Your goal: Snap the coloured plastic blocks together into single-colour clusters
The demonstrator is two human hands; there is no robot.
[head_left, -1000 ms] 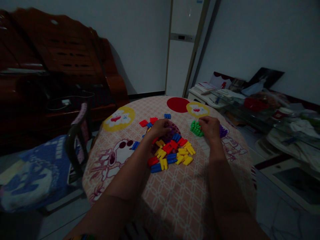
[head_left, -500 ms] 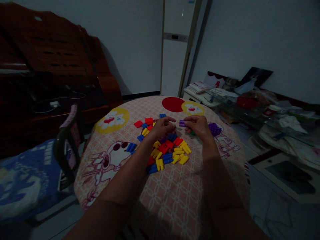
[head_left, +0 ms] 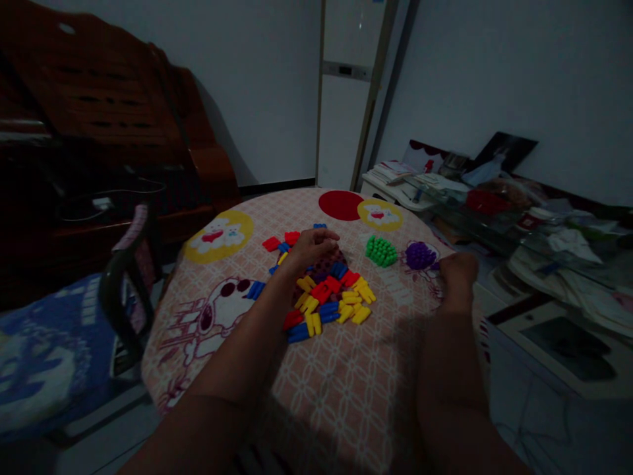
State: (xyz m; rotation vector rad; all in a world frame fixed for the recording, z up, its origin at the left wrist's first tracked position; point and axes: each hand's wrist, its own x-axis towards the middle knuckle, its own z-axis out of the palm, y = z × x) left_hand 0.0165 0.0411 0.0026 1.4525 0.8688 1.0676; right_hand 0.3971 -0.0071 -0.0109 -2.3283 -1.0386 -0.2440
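Note:
My left hand (head_left: 312, 248) hovers over the far part of a pile of plastic building blocks, fingers loosely apart and nothing visible in them. Red blocks (head_left: 326, 289), yellow blocks (head_left: 351, 298) and blue blocks (head_left: 328, 311) make up the pile, some partly hidden by my left hand and forearm. On the right, my right hand (head_left: 459, 272) is closed on a purple block (head_left: 436, 266), of which only a small end shows. Just left of it sits a cluster of purple blocks (head_left: 419, 255). Beside that lies a cluster of green blocks (head_left: 380, 251).
The round table wears a patterned cloth (head_left: 341, 389). A chair (head_left: 126, 297) with a blue cover stands at the left, a wooden bench (head_left: 109, 125) behind it. Along the right wall, a cluttered glass-topped cabinet (head_left: 445, 204) holds papers and bags.
My right hand has moved right with the purple block, from beside my left hand to the purple cluster, uncovering the green cluster. My left hand has barely shifted.

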